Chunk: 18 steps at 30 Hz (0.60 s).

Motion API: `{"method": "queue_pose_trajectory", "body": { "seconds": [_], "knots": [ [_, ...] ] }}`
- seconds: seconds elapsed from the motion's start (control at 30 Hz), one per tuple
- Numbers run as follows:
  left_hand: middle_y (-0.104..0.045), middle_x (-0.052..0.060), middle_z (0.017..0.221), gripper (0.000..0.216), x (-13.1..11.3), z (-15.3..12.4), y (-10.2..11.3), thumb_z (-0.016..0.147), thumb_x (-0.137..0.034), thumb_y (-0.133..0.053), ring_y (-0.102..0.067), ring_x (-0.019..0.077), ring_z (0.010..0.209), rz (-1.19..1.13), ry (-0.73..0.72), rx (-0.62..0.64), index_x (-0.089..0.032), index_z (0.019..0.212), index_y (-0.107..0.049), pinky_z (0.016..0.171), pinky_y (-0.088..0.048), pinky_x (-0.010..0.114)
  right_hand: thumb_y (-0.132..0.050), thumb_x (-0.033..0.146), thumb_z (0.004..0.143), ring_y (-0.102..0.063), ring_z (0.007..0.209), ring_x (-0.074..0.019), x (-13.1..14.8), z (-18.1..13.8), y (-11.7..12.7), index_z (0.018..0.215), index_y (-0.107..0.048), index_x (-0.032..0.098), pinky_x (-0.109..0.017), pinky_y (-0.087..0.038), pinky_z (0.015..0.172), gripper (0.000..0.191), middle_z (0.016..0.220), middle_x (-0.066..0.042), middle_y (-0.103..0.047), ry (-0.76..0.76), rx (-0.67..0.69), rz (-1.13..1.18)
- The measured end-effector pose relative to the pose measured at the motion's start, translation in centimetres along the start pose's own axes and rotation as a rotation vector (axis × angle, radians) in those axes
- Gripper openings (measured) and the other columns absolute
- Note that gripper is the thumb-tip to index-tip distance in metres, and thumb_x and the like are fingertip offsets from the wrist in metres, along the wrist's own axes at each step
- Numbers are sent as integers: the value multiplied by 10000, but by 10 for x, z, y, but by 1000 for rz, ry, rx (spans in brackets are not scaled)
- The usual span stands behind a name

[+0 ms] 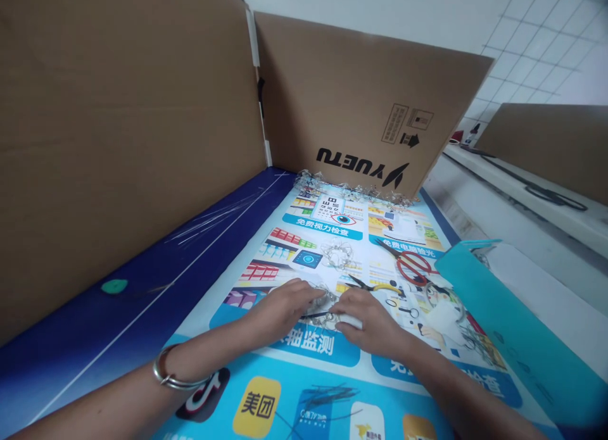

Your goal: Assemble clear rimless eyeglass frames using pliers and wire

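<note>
My left hand [292,307] is closed with its fingertips on a clear, glittery wire-and-bead piece [325,297] that lies low over the printed sheet. Across from it, my right hand [368,320] grips a slim tool with a white handle [350,320] and a thin dark tip that points left toward the piece. The tool's exact kind is unclear. Just beyond my hands is a ring of clear beaded wire [338,253]. Yellow-handled pliers [380,288] lie beside my right hand, with red-handled scissors [413,267] farther off.
Cardboard panels [361,98] wall the back and left. More clear beaded pieces [351,192] line the back panel's foot. An open teal box [513,326] stands at right. Dark thin wires [330,396] lie in front; a green item [114,286] sits at left.
</note>
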<state>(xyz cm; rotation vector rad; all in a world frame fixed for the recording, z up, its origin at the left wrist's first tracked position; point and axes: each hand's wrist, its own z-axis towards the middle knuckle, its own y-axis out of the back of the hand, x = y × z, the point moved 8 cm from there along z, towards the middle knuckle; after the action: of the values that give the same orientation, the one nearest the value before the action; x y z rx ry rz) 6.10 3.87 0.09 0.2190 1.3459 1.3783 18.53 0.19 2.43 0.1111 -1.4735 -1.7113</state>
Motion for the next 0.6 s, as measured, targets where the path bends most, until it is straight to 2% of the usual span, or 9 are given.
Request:
{"method": "queue_pose_trajectory", "body": {
  "seconds": [0.37, 0.6],
  "knots": [
    [-590, 80, 970, 339, -2, 1, 2, 888, -130, -382, -508, 195, 895, -4, 8, -13, -204, 1196, -504, 761, -445, 347, -491, 292, 872, -542, 900, -189, 3, -3, -5, 1007, -596, 188, -347, -426, 810, 200, 911, -70, -622, 88, -57, -267],
    [-584, 83, 976, 349, -3, 2, 3, 891, -131, -376, -507, 197, 901, -7, 13, 6, -202, 1213, -490, 768, -448, 347, -460, 226, 886, -531, 889, -169, 3, -3, -2, 1026, -577, 186, -305, -433, 772, 187, 947, -65, -610, 141, 2, -312]
  ]
}}
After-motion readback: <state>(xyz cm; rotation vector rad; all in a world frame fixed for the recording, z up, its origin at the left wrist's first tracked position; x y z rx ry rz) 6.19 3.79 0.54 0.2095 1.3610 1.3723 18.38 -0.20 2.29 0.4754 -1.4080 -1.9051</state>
